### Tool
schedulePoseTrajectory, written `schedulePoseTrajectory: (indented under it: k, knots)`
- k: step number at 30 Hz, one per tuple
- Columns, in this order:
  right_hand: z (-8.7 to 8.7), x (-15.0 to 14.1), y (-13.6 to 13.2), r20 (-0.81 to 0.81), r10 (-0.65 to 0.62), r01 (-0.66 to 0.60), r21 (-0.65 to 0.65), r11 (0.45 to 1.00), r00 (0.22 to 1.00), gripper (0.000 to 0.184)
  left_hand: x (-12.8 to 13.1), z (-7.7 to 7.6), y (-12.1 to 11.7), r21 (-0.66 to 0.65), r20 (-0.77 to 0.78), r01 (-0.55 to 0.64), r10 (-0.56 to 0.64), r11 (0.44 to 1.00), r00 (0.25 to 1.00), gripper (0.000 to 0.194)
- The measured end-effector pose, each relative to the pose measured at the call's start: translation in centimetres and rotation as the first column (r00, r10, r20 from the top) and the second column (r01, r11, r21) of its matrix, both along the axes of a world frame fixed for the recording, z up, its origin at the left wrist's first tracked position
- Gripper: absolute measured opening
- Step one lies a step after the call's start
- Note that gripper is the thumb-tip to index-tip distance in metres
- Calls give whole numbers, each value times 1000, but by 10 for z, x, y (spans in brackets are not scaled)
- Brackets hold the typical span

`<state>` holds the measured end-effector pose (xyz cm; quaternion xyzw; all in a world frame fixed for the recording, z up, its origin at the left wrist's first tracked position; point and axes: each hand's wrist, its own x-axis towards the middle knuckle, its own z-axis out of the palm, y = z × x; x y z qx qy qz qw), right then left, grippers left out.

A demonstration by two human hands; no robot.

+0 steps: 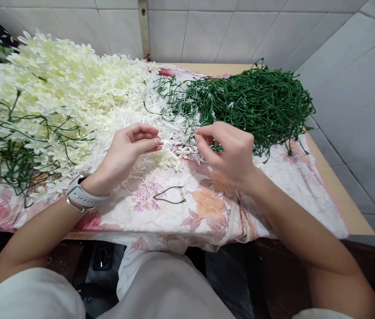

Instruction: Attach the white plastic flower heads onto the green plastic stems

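Note:
My left hand (129,148), with a grey watch on the wrist, pinches a small white artificial flower (165,138) between thumb and fingers. My right hand (230,148) hovers just right of it, fingers curled over a heap of thin white stamen pieces (180,122); whether it holds one is hidden. A big pile of cream flower heads (67,88) fills the left of the table. A tangle of green plastic stems (257,99) lies at the right rear.
A floral cloth (207,208) covers the wooden table (340,190), which stands against tiled walls at the back and right. One loose green stem (170,195) lies near the front edge. Finished green sprigs with flowers (14,155) lie at the far left.

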<state>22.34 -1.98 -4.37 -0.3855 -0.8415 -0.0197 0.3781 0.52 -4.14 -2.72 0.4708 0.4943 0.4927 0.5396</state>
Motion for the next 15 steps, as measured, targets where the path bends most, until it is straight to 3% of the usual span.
schedulePoseTrajectory:
  k: [8, 15]
  knots:
    - [0, 11, 14, 348, 135, -103, -110, 989, 928, 14, -6, 3, 8, 55, -63, -91, 94, 994, 994, 17]
    - [2, 6, 8, 573, 91, -14, -137, 990, 815, 14, -4, 0, 3, 96, -71, -63, 70, 993, 995, 18]
